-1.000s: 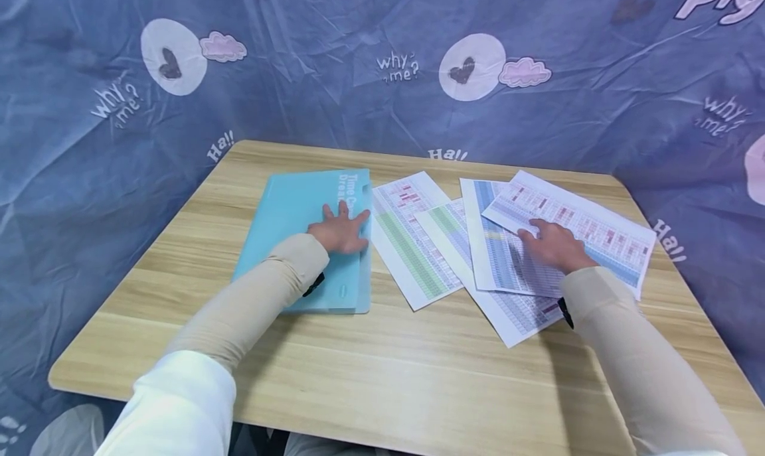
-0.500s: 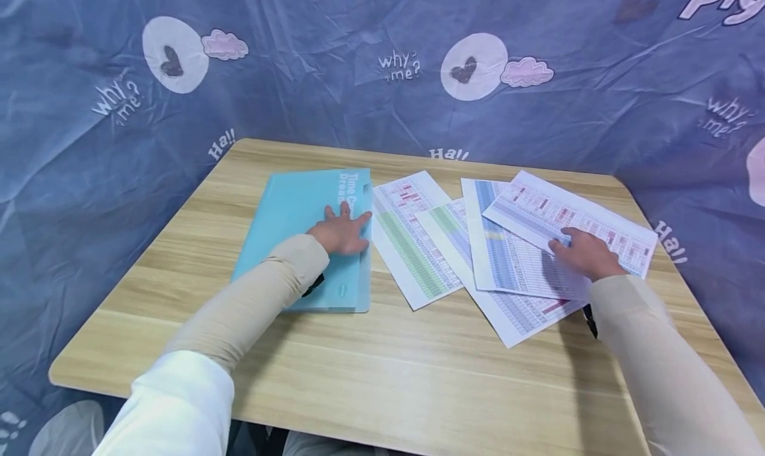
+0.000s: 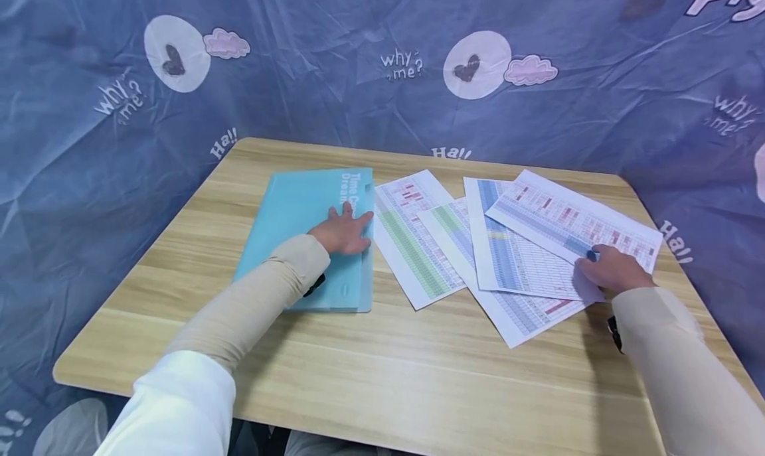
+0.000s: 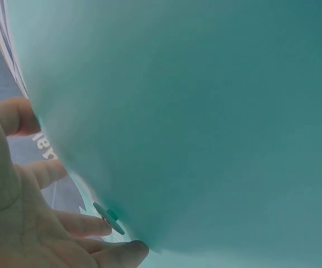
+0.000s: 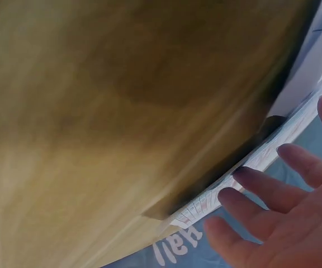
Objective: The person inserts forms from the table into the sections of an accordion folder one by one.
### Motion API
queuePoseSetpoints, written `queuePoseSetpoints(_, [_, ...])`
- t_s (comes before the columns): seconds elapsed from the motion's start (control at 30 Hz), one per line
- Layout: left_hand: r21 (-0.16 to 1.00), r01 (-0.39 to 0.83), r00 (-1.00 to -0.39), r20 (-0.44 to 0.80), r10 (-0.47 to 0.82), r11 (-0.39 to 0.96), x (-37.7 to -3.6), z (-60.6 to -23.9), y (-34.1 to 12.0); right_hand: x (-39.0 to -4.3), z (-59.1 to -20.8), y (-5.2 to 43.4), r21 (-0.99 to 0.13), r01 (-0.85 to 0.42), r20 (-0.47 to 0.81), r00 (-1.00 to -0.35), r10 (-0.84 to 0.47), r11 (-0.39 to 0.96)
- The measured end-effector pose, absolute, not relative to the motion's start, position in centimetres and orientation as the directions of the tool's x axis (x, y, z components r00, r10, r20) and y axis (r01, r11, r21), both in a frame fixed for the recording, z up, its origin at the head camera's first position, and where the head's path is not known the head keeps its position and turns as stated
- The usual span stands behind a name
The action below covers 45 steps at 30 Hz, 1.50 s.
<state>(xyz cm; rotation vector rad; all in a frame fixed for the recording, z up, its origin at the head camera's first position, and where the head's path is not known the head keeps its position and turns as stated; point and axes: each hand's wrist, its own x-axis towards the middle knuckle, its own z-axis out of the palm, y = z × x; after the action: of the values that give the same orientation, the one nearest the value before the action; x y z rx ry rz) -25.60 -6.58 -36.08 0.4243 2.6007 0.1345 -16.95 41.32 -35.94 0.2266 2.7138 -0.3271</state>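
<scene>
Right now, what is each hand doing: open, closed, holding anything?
Left hand: open, flat on the teal folder.
Right hand: open, fingers at the edge of the top printed sheet.

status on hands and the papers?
Left hand flat on teal folder. Right hand on top sheet, near edge. Four sheets overlapping, nothing blocking.

Both arms stretched forward; left hand (image 3: 344, 232) flat, fingers spread; right hand (image 3: 613, 270) palm down, fingers loosely bent
</scene>
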Motion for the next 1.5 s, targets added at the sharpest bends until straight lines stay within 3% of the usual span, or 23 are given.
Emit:
queuePoseSetpoints(0.43, [0.194, 0.246, -0.831, -0.462, 0.31, 0.95, -25.7, -35.8, -6.4, -16.3, -35.7, 40.7, -0.174, 0.187, -0.415, -0.904, 0.1, 0.967])
queuePoseSetpoints(1.1, [0.235, 0.252, -0.821, -0.462, 0.336, 0.939, -25.6, -35.0, -6.9, -14.6, -34.9, 38.7, -0.199, 0.062, -0.392, -0.92, -0.021, 0.978])
queuePoseSetpoints(1.5, [0.249, 0.255, -0.847, -0.408, 0.34, 0.934, -25.9, -35.0, -7.4, -14.3, -34.7, 36.2, -0.207, -0.028, -0.341, -0.935, -0.099, 0.978])
